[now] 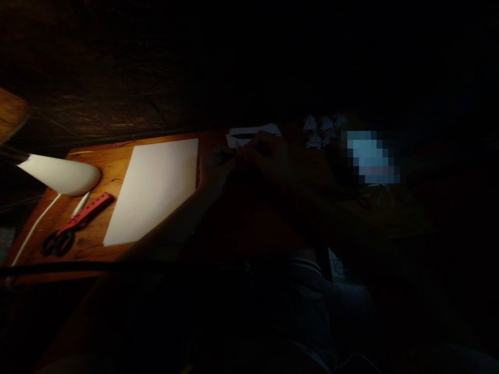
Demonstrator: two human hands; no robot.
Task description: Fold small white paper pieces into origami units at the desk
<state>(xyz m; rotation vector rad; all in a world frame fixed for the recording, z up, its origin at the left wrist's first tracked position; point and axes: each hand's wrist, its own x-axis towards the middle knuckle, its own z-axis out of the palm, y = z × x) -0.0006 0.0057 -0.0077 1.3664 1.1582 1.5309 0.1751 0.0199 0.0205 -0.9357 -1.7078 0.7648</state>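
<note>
The scene is very dark. My left hand (217, 165) reaches in from the lower left, its fingers curled towards a small white paper piece (249, 134) at the far edge of the wooden table (97, 171). My right hand (268, 151) lies just right of it, fingers bent down onto the same paper piece. The two hands almost touch. What the left fingers pinch is lost in shadow. A large blank white sheet (154, 189) lies flat just left of my left forearm.
A white lamp head (62, 175) with its cord shines at the table's left end. Scissors with black handles and a red blade cover (76, 221) lie beside a pen (81, 203). Several small folded white paper shapes (323, 130) sit to the right, near a blurred bright patch (370, 157).
</note>
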